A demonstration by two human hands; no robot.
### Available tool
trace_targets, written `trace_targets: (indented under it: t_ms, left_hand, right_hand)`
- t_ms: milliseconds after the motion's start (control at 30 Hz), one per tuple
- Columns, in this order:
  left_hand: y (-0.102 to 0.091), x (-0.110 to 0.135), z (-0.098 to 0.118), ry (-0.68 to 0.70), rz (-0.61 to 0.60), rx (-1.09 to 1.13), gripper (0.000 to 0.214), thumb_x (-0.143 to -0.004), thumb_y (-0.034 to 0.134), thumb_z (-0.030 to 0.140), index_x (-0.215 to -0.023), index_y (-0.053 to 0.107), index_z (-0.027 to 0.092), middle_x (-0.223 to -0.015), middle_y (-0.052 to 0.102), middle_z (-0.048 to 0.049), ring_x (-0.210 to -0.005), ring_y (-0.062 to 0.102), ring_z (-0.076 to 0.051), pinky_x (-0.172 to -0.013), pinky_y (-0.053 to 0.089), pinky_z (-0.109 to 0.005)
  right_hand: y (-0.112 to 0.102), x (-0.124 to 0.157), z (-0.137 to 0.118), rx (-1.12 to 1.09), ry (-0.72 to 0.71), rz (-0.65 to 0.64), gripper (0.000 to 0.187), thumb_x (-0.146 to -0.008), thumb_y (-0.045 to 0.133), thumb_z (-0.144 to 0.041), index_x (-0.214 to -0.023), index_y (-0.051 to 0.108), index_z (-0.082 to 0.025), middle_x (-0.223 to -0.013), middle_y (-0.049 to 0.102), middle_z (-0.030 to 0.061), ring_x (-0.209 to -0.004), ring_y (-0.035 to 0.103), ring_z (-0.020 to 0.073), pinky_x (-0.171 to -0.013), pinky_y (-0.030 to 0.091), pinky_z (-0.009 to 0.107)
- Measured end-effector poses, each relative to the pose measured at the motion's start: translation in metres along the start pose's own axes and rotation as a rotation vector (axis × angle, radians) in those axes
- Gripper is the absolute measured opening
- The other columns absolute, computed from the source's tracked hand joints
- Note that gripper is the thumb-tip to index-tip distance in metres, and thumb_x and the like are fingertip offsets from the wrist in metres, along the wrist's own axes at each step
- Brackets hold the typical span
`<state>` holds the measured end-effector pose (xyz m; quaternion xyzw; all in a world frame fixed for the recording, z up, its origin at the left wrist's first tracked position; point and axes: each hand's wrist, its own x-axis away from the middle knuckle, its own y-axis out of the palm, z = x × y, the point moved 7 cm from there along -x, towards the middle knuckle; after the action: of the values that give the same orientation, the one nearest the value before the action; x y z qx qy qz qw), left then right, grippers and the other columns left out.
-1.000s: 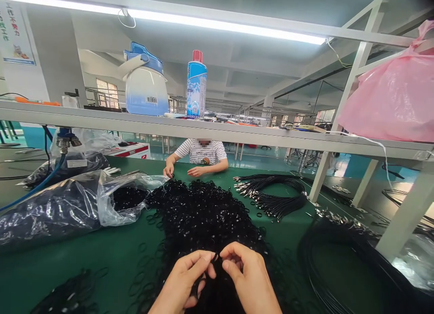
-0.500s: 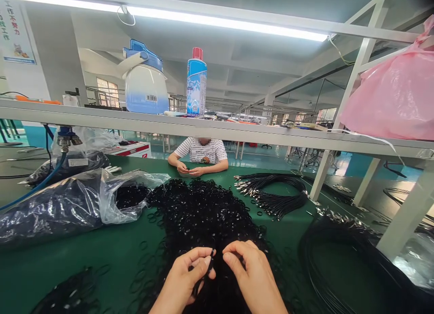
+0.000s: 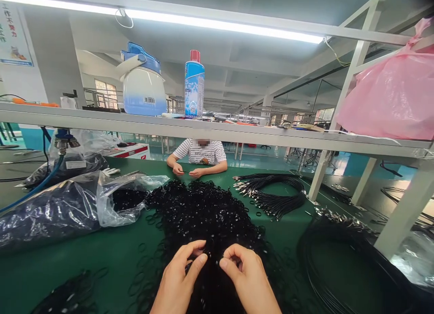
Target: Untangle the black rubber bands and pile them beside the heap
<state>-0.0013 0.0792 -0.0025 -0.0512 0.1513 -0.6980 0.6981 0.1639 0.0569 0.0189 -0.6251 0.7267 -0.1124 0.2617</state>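
Note:
A big heap of thin black rubber rings (image 3: 203,214) covers the middle of the green table (image 3: 101,255). My left hand (image 3: 179,278) and my right hand (image 3: 246,278) rest at the heap's near edge, thumbs almost touching. Both hands have their fingers curled in a pinch among the rings. What each pinch holds is too small and dark to name.
A clear plastic bag (image 3: 68,205) of black rings lies open at the left. A bundle of black cables (image 3: 271,194) with metal ends lies at the right, and more cable coils (image 3: 339,250) further right. A person in a striped shirt (image 3: 201,153) works opposite. A shelf (image 3: 203,130) holds a kettle (image 3: 144,83) and a spray can (image 3: 194,85). A pink bag (image 3: 393,97) sits on the shelf at the right.
My hands have drawn slightly apart and the small black piece seen between my fingertips half a second ago no longer shows. The person opposite brought their hands together.

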Motion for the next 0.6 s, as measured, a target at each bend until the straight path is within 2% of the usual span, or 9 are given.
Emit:
trace_targets:
  t_ms: [67, 133, 200, 300, 367, 400, 467, 533, 600]
  left_hand:
    - [0.002, 0.004, 0.011, 0.069, -0.017, -0.052, 0.025, -0.076, 0.061, 0.042, -0.094, 0.066, 0.025, -0.095, 0.065, -0.0027, -0.093, 0.057, -0.021, -0.082, 0.043, -0.027]
    - [0.010, 0.008, 0.018, 0.095, -0.082, -0.079, 0.021, -0.078, 0.059, 0.043, -0.081, 0.066, 0.024, -0.084, 0.063, -0.0019, -0.083, 0.057, -0.021, -0.077, 0.043, -0.027]
    - [0.016, 0.011, 0.021, 0.098, -0.117, -0.071, 0.027, -0.079, 0.056, 0.046, -0.070, 0.062, 0.021, -0.074, 0.059, -0.0008, -0.072, 0.054, -0.018, -0.067, 0.042, -0.025]
    - [0.023, 0.010, 0.008, -0.042, -0.170, 0.029, 0.036, -0.079, 0.051, 0.054, -0.068, 0.053, 0.020, -0.057, 0.045, 0.0042, -0.050, 0.042, -0.012, -0.044, 0.032, -0.019]
    - [0.025, 0.009, -0.003, -0.150, -0.207, 0.086, 0.039, -0.078, 0.047, 0.059, -0.070, 0.048, 0.021, -0.050, 0.034, 0.0082, -0.041, 0.030, -0.009, -0.037, 0.019, -0.018]
    - [0.025, 0.008, -0.005, -0.163, -0.215, 0.090, 0.039, -0.078, 0.047, 0.060, -0.071, 0.048, 0.021, -0.049, 0.032, 0.0088, -0.040, 0.028, -0.008, -0.037, 0.017, -0.018]
    - [0.023, 0.007, 0.001, -0.082, -0.205, 0.057, 0.037, -0.078, 0.052, 0.056, -0.074, 0.053, 0.020, -0.054, 0.042, 0.0059, -0.044, 0.035, -0.009, -0.040, 0.025, -0.018]
    - [0.022, 0.009, 0.014, 0.044, -0.183, -0.004, 0.031, -0.078, 0.056, 0.050, -0.073, 0.058, 0.019, -0.066, 0.053, 0.0012, -0.058, 0.047, -0.013, -0.053, 0.037, -0.020]
    - [0.021, 0.012, 0.024, 0.115, -0.140, -0.062, 0.030, -0.078, 0.057, 0.046, -0.066, 0.058, 0.019, -0.072, 0.055, 0.0000, -0.069, 0.050, -0.015, -0.063, 0.039, -0.022]
  right_hand:
    - [0.003, 0.000, 0.000, 0.019, -0.008, -0.021, 0.013, -0.079, 0.053, -0.021, -0.068, 0.062, -0.021, -0.067, 0.060, -0.0029, -0.063, 0.053, 0.0155, -0.058, 0.036, 0.023]
    - [0.006, 0.001, -0.002, 0.029, -0.032, -0.041, 0.015, -0.081, 0.051, -0.021, -0.069, 0.061, -0.022, -0.070, 0.061, -0.0028, -0.065, 0.054, 0.0159, -0.060, 0.036, 0.023]
    - [0.008, 0.002, -0.002, 0.044, -0.055, -0.049, 0.016, -0.082, 0.048, -0.020, -0.070, 0.058, -0.022, -0.071, 0.060, -0.0027, -0.067, 0.054, 0.0160, -0.061, 0.036, 0.023]
    - [0.002, 0.003, -0.002, 0.088, -0.082, 0.013, 0.017, -0.085, 0.043, -0.020, -0.071, 0.052, -0.022, -0.072, 0.058, -0.0020, -0.069, 0.054, 0.0165, -0.063, 0.037, 0.023]
    - [-0.003, 0.002, -0.001, 0.098, -0.091, 0.048, 0.017, -0.086, 0.042, -0.021, -0.071, 0.050, -0.023, -0.072, 0.057, -0.0018, -0.069, 0.054, 0.0167, -0.063, 0.037, 0.024]
    - [-0.004, 0.001, -0.001, 0.093, -0.086, 0.048, 0.017, -0.086, 0.042, -0.021, -0.071, 0.051, -0.023, -0.071, 0.057, -0.0020, -0.068, 0.054, 0.0166, -0.062, 0.037, 0.023]
    - [-0.001, 0.000, -0.002, 0.057, -0.065, 0.009, 0.016, -0.084, 0.046, -0.021, -0.070, 0.054, -0.022, -0.069, 0.057, -0.0026, -0.065, 0.053, 0.0159, -0.059, 0.036, 0.023]
    - [0.003, 0.001, -0.002, 0.016, -0.041, -0.033, 0.017, -0.083, 0.048, -0.021, -0.068, 0.056, -0.022, -0.067, 0.057, -0.0030, -0.062, 0.052, 0.0152, -0.057, 0.035, 0.022]
    - [0.008, 0.001, -0.002, 0.001, -0.033, -0.046, 0.018, -0.083, 0.048, -0.021, -0.066, 0.056, -0.021, -0.066, 0.057, -0.0032, -0.062, 0.052, 0.0149, -0.056, 0.035, 0.022]
